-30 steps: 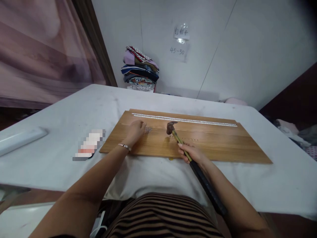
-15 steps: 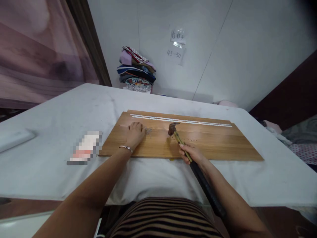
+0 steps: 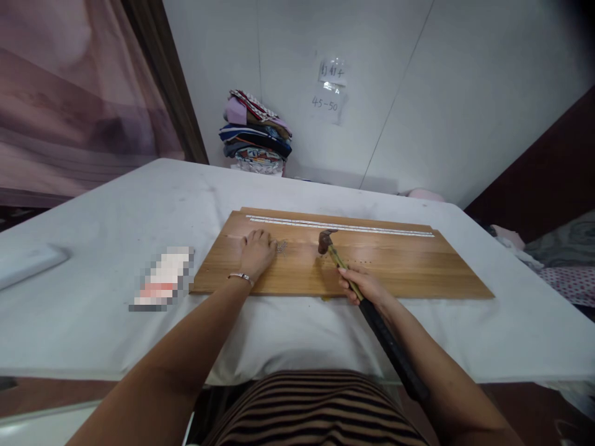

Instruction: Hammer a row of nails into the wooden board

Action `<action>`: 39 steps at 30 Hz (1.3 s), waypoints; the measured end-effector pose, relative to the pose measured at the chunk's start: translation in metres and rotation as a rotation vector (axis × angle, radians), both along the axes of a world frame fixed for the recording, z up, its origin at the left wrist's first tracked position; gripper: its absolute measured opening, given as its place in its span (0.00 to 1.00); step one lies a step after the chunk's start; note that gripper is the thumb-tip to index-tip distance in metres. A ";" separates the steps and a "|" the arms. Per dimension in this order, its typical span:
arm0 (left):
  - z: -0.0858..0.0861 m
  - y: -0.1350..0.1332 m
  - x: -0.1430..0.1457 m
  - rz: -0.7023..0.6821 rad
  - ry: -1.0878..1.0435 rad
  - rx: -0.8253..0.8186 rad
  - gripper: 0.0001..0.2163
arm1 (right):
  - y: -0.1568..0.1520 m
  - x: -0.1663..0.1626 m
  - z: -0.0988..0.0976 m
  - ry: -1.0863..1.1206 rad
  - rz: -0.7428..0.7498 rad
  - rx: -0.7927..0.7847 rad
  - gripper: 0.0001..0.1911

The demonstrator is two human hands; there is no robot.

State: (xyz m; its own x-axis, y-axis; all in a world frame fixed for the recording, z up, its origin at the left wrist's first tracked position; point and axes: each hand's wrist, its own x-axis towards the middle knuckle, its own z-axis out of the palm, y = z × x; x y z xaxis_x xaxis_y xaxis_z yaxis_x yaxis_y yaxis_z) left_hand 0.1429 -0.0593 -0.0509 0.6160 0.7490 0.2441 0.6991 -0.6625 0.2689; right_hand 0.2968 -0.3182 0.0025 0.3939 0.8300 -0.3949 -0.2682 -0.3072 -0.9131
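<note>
My right hand (image 3: 365, 286) is wrapped round the upper handle of a claw hammer (image 3: 390, 347). The hammer's rusty head is over the middle of a wooden board (image 3: 427, 266), and its black grip reaches back along my forearm. On the left part of the board lies my left hand (image 3: 258, 254), fingers curled and fingertips hidden, at the edge of a small heap of nails (image 3: 281, 247). Whatever its fingers hold does not show. Small dark dots (image 3: 365, 262), perhaps nail heads or holes, form a row right of the hammer head.
Two white measuring strips (image 3: 339, 227) run along the board's far side. A blurred-out flat object (image 3: 162, 279) lies left of the board on the white-covered table (image 3: 116, 248). Folded clothes (image 3: 255, 133) are stacked by the wall, which bears paper signs (image 3: 325, 104).
The view has shifted slightly. My left hand stays curled at the nails, and my right hand keeps its hold on the hammer with hardly any movement.
</note>
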 end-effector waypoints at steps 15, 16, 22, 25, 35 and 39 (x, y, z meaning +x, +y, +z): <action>-0.003 0.002 0.001 -0.003 0.013 0.007 0.17 | 0.002 -0.002 0.003 -0.034 -0.006 -0.028 0.27; -0.003 0.001 0.001 -0.002 0.014 0.007 0.17 | 0.002 -0.002 0.002 -0.031 -0.011 -0.032 0.27; -0.001 0.000 0.001 0.001 0.008 -0.009 0.17 | 0.000 -0.001 0.003 -0.048 -0.018 -0.043 0.26; 0.000 -0.001 0.001 -0.002 0.005 -0.014 0.17 | -0.001 0.000 0.004 -0.062 -0.028 -0.035 0.26; 0.002 -0.002 0.001 -0.001 0.014 -0.025 0.17 | -0.001 0.000 0.003 -0.057 0.017 -0.054 0.27; 0.003 -0.002 0.001 0.011 0.014 -0.017 0.17 | -0.001 0.001 0.003 -0.070 0.027 -0.039 0.27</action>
State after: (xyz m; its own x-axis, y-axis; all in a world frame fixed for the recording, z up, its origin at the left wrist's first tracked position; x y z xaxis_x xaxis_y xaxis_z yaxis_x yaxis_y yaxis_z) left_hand 0.1439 -0.0615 -0.0481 0.6112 0.7595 0.2226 0.7100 -0.6504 0.2698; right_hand 0.2978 -0.3191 0.0053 0.3991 0.8253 -0.3995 -0.1947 -0.3495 -0.9165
